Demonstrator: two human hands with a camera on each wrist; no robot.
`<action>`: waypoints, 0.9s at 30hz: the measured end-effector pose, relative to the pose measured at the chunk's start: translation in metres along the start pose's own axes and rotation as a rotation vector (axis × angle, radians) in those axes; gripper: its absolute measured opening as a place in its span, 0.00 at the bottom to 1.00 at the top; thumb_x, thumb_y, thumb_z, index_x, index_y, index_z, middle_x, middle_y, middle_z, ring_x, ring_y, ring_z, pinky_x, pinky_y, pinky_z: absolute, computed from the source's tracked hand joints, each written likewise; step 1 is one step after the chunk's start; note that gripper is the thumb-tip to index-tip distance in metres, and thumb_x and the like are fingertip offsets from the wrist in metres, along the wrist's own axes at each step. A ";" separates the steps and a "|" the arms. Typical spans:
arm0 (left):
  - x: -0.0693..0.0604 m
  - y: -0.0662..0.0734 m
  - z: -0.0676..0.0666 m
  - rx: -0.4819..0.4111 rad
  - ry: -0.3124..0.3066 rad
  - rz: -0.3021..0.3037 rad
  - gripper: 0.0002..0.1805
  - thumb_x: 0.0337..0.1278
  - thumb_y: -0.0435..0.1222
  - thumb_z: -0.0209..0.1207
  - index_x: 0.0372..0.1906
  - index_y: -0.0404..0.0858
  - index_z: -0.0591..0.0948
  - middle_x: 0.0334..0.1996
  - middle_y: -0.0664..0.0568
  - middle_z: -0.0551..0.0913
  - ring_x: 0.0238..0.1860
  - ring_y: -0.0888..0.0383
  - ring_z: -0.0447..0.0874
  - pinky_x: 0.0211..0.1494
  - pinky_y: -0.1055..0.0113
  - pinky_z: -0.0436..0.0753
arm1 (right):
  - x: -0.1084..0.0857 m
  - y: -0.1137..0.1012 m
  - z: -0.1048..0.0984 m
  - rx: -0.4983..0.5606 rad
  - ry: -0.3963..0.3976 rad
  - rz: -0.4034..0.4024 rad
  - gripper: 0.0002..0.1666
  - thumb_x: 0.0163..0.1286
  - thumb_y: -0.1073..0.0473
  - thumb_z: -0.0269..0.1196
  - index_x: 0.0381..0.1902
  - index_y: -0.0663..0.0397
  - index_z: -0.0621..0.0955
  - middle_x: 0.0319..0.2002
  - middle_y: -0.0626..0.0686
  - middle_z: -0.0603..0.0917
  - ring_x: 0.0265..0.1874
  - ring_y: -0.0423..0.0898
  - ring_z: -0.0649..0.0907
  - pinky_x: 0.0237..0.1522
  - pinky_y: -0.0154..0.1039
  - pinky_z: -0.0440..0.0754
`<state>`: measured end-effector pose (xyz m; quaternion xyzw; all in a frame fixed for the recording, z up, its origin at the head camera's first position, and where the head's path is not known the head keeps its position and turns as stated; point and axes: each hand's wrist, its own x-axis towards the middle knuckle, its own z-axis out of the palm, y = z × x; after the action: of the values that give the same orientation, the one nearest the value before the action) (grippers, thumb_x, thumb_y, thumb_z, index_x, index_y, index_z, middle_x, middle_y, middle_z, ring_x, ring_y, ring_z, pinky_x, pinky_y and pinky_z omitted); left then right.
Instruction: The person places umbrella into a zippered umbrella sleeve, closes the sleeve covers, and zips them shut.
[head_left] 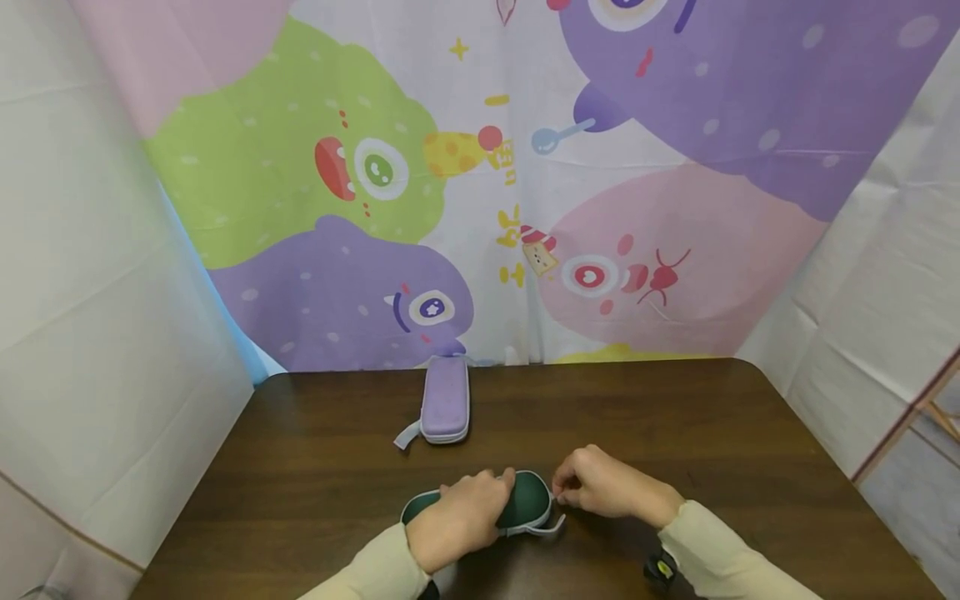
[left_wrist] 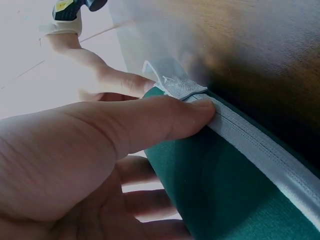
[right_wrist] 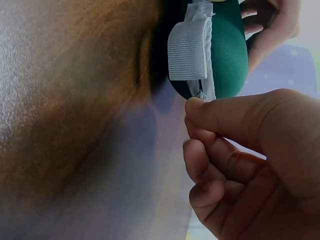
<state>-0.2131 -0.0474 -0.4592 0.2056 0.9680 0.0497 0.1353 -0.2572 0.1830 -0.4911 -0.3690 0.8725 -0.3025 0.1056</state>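
Note:
A green zip case (head_left: pixel 529 500) with pale grey trim lies near the front of the table. My left hand (head_left: pixel 463 512) grips it from above, and in the left wrist view the thumb (left_wrist: pixel 170 117) presses along the zip edge. At the case's right end, my right hand (head_left: pixel 611 485) pinches the zip's pull between thumb and forefinger. The right wrist view shows the zip slider (right_wrist: pixel 201 95) just above those fingertips; the pull itself is mostly hidden. Beside it, a grey fabric loop (right_wrist: pixel 188 55) sticks out from the case's side.
Farther back on the brown wooden table (head_left: pixel 637 417) lies a lilac zip case (head_left: pixel 446 398) with a pale strap at its near left corner. Behind the table hangs a curtain (head_left: pixel 495 183) with cartoon monsters. White fabric walls stand at both sides.

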 end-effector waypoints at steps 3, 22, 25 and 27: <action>0.000 0.000 -0.001 0.002 -0.001 0.002 0.41 0.47 0.34 0.78 0.70 0.43 0.75 0.55 0.43 0.84 0.49 0.39 0.87 0.47 0.30 0.82 | -0.002 0.001 0.001 0.010 -0.003 0.007 0.09 0.64 0.69 0.70 0.27 0.51 0.86 0.25 0.38 0.82 0.23 0.29 0.75 0.26 0.28 0.77; -0.001 0.001 0.000 0.003 0.003 -0.001 0.42 0.47 0.34 0.77 0.70 0.44 0.74 0.55 0.43 0.84 0.50 0.39 0.87 0.48 0.30 0.82 | -0.010 -0.002 0.005 0.061 -0.011 -0.007 0.07 0.65 0.68 0.70 0.29 0.52 0.88 0.29 0.41 0.87 0.27 0.28 0.78 0.31 0.28 0.81; -0.001 0.001 0.000 0.005 0.003 0.000 0.41 0.47 0.34 0.78 0.70 0.44 0.74 0.56 0.43 0.83 0.50 0.39 0.87 0.48 0.30 0.82 | -0.010 -0.003 0.007 0.068 -0.009 -0.009 0.06 0.65 0.69 0.70 0.29 0.53 0.88 0.28 0.41 0.86 0.27 0.28 0.78 0.30 0.27 0.81; -0.001 0.001 0.000 0.007 0.006 0.000 0.41 0.46 0.34 0.78 0.70 0.44 0.75 0.55 0.43 0.84 0.49 0.39 0.87 0.47 0.30 0.83 | -0.011 -0.003 0.007 0.083 -0.007 -0.002 0.06 0.65 0.69 0.69 0.30 0.54 0.88 0.28 0.41 0.87 0.26 0.28 0.78 0.29 0.28 0.81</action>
<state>-0.2120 -0.0471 -0.4592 0.2061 0.9685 0.0470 0.1315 -0.2450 0.1861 -0.4958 -0.3666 0.8584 -0.3370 0.1236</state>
